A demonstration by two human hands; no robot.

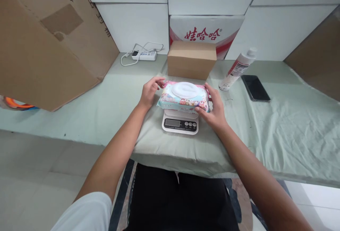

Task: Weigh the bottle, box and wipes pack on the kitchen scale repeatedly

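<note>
A pack of wet wipes (pixel 172 100), pink and light blue with a white oval lid, lies across the top of a white digital kitchen scale (pixel 180 131). Its display and buttons face me; the pack hides the weighing surface. My right hand (pixel 215 108) grips the pack's right end, thumb at the front and fingers behind. At the left end, my left hand (pixel 150 92) has its fingers apart, the tips beside or just touching the pack's back corner.
Behind the scale stands a brown cardboard box (pixel 191 61), with a white printed carton (pixel 204 29) behind it. To the right are a white and red bottle (pixel 237 70) and a phone (pixel 255 88). A power strip (pixel 145 55) with cable lies back left. Large cardboard (pixel 53 47) leans at left.
</note>
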